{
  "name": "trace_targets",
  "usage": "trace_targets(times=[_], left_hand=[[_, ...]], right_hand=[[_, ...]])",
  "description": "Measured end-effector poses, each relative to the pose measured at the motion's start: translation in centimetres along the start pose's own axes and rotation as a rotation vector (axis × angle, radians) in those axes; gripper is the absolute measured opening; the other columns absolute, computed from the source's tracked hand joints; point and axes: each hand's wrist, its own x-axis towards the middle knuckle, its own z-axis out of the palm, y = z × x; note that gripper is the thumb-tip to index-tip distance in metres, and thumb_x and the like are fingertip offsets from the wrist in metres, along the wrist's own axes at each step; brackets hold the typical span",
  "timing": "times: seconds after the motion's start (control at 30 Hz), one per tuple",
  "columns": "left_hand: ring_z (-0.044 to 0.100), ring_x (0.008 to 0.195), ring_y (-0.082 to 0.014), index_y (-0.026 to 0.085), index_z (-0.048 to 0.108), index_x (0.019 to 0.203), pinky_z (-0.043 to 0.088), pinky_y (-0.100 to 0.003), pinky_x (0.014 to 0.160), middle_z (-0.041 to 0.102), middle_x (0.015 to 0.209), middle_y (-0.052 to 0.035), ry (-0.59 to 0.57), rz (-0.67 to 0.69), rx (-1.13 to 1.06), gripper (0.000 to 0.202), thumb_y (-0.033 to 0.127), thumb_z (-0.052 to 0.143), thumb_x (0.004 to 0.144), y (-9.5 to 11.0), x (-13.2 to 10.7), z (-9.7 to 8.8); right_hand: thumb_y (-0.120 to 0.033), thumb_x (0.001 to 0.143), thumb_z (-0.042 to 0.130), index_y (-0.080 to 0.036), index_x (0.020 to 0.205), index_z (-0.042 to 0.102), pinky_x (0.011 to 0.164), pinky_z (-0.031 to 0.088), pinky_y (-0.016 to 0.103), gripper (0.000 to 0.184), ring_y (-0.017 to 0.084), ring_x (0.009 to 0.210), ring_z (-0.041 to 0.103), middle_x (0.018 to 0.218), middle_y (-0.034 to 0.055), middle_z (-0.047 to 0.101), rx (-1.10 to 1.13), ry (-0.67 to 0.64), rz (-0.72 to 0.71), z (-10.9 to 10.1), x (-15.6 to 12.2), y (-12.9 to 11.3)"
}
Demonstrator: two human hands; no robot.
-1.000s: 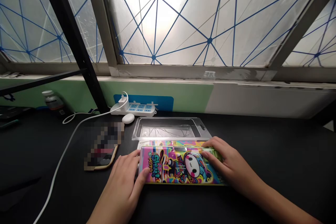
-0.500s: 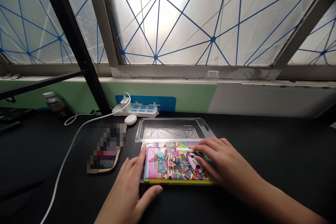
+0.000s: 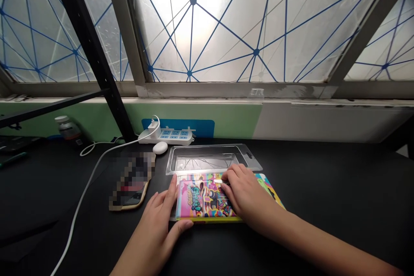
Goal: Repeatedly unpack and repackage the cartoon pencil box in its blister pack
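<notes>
A flat, brightly coloured cartoon-printed package (image 3: 200, 196) lies on the black desk (image 3: 323, 189) in front of me. My left hand (image 3: 158, 228) grips its left end, fingers along the far-left edge and thumb at the near edge. My right hand (image 3: 246, 194) rests palm down across the middle of the package, fingers bent and pressing on its top near the far edge. A clear plastic blister tray (image 3: 210, 158) lies just behind the package, empty.
A blurred phone (image 3: 131, 181) lies left of the package. A white power strip (image 3: 170, 136) with a charger and white cable (image 3: 80, 198), and a small white case (image 3: 160, 147), sit by the wall. A small bottle (image 3: 67, 128) stands at far left.
My right hand slid left from the package's right end to its middle. My left hand shifted its fingers to the far-left edge, thumb at the near edge.
</notes>
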Motion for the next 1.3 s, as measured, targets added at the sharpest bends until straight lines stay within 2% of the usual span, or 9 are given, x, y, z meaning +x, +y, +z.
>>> trace_targets(times=[0.13, 0.27, 0.37, 0.47, 0.57, 0.73, 0.87, 1.07, 1.3], left_hand=[[0.054, 0.129, -0.0328, 0.025, 0.018, 0.162, 0.043, -0.052, 0.110, 0.059, 0.142, -0.0135, -0.026, -0.067, -0.059, 0.074, 0.044, 0.052, 0.098, 0.6, 0.3, -0.5], [0.055, 0.127, -0.0307, 0.027, 0.051, 0.148, 0.045, -0.048, 0.109, 0.061, 0.139, -0.0106, -0.090, -0.087, -0.140, 0.052, 0.050, 0.041, 0.103, 1.2, 0.5, -1.6], [0.055, 0.129, -0.0282, 0.030, 0.056, 0.143, 0.043, -0.046, 0.111, 0.061, 0.139, -0.0076, -0.102, -0.103, -0.240, 0.055, 0.052, 0.023, 0.106, 1.3, 0.3, -2.3], [0.051, 0.135, -0.0297, 0.028, 0.051, 0.148, 0.039, -0.049, 0.114, 0.057, 0.144, -0.0084, -0.083, -0.198, -0.279, 0.063, 0.057, 0.016, 0.105, 1.1, 0.1, -2.5], [0.050, 0.136, -0.0324, 0.025, 0.049, 0.150, 0.038, -0.051, 0.114, 0.057, 0.143, -0.0104, -0.106, -0.236, -0.251, 0.064, 0.062, 0.027, 0.102, 0.9, 0.3, -2.3], [0.050, 0.135, -0.0329, 0.027, 0.037, 0.155, 0.040, -0.050, 0.113, 0.051, 0.147, -0.0124, -0.161, -0.256, -0.194, 0.071, 0.057, 0.055, 0.093, 0.8, 0.4, -2.0], [0.052, 0.134, -0.0327, 0.029, 0.037, 0.155, 0.042, -0.050, 0.112, 0.053, 0.146, -0.0121, -0.126, -0.215, -0.154, 0.069, 0.051, 0.058, 0.093, 0.8, 0.2, -1.8], [0.054, 0.134, -0.0290, 0.031, 0.042, 0.153, 0.044, -0.045, 0.112, 0.058, 0.145, -0.0070, -0.061, -0.187, -0.189, 0.053, 0.049, 0.039, 0.104, 0.8, 0.0, -2.2], [0.036, 0.147, -0.0332, 0.030, 0.037, 0.156, 0.032, -0.054, 0.118, 0.042, 0.159, -0.0037, -0.080, -0.184, -0.281, 0.064, 0.063, 0.023, 0.102, -0.1, -0.7, -1.8]], right_hand=[[-0.020, 0.099, 0.047, -0.016, 0.094, 0.057, 0.078, 0.047, 0.043, 0.012, 0.027, 0.087, 0.054, 0.093, 0.0111, 0.059, -0.014, 0.165, -0.029, -0.1, 0.3, 0.0], [-0.022, 0.101, 0.048, -0.017, 0.099, 0.054, 0.084, 0.046, 0.043, 0.008, 0.027, 0.091, 0.056, 0.096, 0.0112, 0.062, -0.034, 0.359, -0.132, -0.9, 0.0, -0.1], [-0.021, 0.100, 0.053, -0.019, 0.105, 0.052, 0.092, 0.042, 0.045, 0.005, 0.025, 0.092, 0.058, 0.098, 0.0089, 0.064, -0.019, 0.432, -0.266, -2.7, -1.1, -0.4], [-0.019, 0.097, 0.059, -0.020, 0.102, 0.053, 0.094, 0.042, 0.043, 0.008, 0.022, 0.089, 0.058, 0.095, 0.0062, 0.064, 0.038, 0.344, -0.456, -5.0, -3.1, -0.7], [-0.037, 0.100, 0.057, -0.021, 0.096, 0.056, 0.091, 0.046, 0.043, 0.016, 0.022, 0.088, 0.060, 0.094, 0.0067, 0.063, 0.155, 0.141, -0.518, -6.3, -5.6, 0.3], [-0.077, 0.074, 0.065, -0.027, 0.131, 0.056, 0.100, 0.050, 0.050, 0.076, 0.036, 0.121, 0.057, 0.133, 0.0159, 0.057, 0.282, -0.091, -0.263, -5.0, -9.3, 5.5], [-0.070, 0.063, 0.081, -0.033, 0.159, 0.020, 0.110, 0.043, 0.057, 0.119, 0.042, 0.144, 0.038, 0.162, 0.0184, 0.031, 0.314, -0.185, 0.039, -3.4, -10.6, 8.6], [-0.059, 0.082, 0.072, -0.033, 0.159, 0.024, 0.113, 0.040, 0.056, 0.095, 0.039, 0.143, 0.042, 0.159, 0.0146, 0.040, 0.534, -0.174, 0.169, -2.6, -10.2, 9.1], [-0.052, 0.094, 0.060, -0.030, 0.148, 0.039, 0.111, 0.044, 0.054, 0.063, 0.034, 0.137, 0.050, 0.152, 0.0154, 0.048, 0.625, -0.112, 0.239, -2.9, -9.5, 8.7]])
